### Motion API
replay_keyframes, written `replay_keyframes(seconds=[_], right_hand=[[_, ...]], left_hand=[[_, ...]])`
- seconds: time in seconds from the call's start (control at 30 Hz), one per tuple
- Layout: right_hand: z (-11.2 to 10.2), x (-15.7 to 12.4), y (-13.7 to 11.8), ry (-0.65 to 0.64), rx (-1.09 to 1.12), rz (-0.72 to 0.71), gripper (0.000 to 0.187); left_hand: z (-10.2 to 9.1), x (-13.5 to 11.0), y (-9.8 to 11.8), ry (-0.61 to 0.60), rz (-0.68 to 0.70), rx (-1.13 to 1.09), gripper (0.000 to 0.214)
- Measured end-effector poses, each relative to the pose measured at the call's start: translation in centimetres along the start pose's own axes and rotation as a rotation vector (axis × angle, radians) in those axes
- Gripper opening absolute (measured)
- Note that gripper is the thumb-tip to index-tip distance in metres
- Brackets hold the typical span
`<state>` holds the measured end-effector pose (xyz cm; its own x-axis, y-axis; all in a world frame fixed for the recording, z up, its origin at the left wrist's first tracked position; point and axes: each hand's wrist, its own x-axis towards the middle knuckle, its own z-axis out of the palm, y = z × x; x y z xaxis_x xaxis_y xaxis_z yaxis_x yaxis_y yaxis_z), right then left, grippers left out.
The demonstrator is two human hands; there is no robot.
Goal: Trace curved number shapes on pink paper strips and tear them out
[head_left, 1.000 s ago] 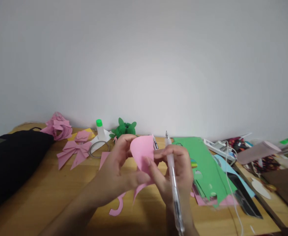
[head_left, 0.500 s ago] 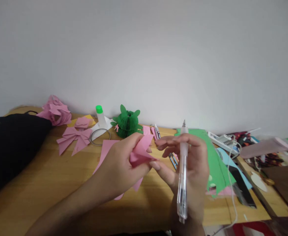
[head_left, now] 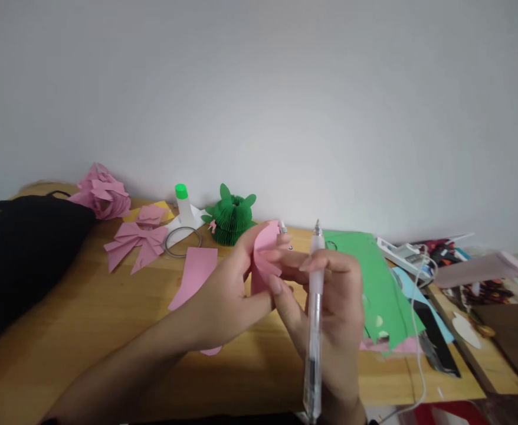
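A folded piece of pink paper (head_left: 265, 245) is raised above the table, gripped by my left hand (head_left: 221, 298) at its left and lower edge. My right hand (head_left: 341, 313) touches the same paper from the right, thumb and fingertips closed on its edge. A clear ballpoint pen (head_left: 315, 307) is tucked in the right hand's fingers, nearly upright with its tip pointing up. Below and behind the left hand lies another pink paper piece (head_left: 200, 268), partly hidden by the hand and forearm.
Along the wall stand a pink paper flower (head_left: 102, 192), a glue stick (head_left: 183, 200) and a green honeycomb paper cactus shape (head_left: 233, 221). A pink paper bow (head_left: 137, 242) and a metal ring (head_left: 167, 243) lie left. Green paper (head_left: 351, 248) and a white cable (head_left: 413, 313) lie right; a black bag (head_left: 29, 254) is far left.
The pink paper has been turned more upright and now curves between both hands. My right hand has shifted left, its fingers moving from beside the paper onto it; the pen moved along.
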<state>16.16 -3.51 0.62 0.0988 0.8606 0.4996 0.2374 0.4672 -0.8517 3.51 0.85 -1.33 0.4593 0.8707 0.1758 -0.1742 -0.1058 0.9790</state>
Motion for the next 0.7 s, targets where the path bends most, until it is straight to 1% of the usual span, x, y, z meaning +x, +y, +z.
replay_keyframes(seconds=[0.1, 0.2, 0.33, 0.4, 0.47, 0.57, 0.63, 0.7], right_hand=[[0.1, 0.0, -0.1, 0.055, -0.078, 0.058, 0.027], [0.1, 0.1, 0.5, 0.091, -0.107, 0.043, 0.019], [0.2, 0.2, 1.1, 0.145, -0.118, -0.046, 0.023], [0.2, 0.1, 1.0, 0.169, -0.145, -0.054, 0.026], [0.3, 0.1, 0.6, 0.145, -0.147, -0.058, 0.03], [0.2, 0.1, 0.0, 0.066, -0.093, -0.074, 0.034], [0.2, 0.1, -0.1, 0.051, -0.075, -0.071, 0.031], [0.1, 0.1, 0.0, 0.061, -0.091, -0.069, 0.027]], left_hand=[[0.2, 0.0, -0.1, 0.005, 0.018, -0.029, 0.071], [0.6, 0.1, 0.1, 0.011, 0.032, -0.056, 0.07], [0.9, 0.1, 0.1, 0.006, 0.009, -0.098, 0.07], [1.0, 0.1, -0.2, 0.0, 0.003, -0.087, 0.071], [1.0, 0.0, -0.5, -0.002, -0.01, -0.112, 0.072], [1.2, 0.0, -0.7, 0.0, -0.037, -0.203, 0.076], [1.2, 0.0, -0.9, 0.014, -0.04, -0.183, 0.079], [1.2, 0.1, -0.9, 0.043, -0.029, -0.107, 0.079]])
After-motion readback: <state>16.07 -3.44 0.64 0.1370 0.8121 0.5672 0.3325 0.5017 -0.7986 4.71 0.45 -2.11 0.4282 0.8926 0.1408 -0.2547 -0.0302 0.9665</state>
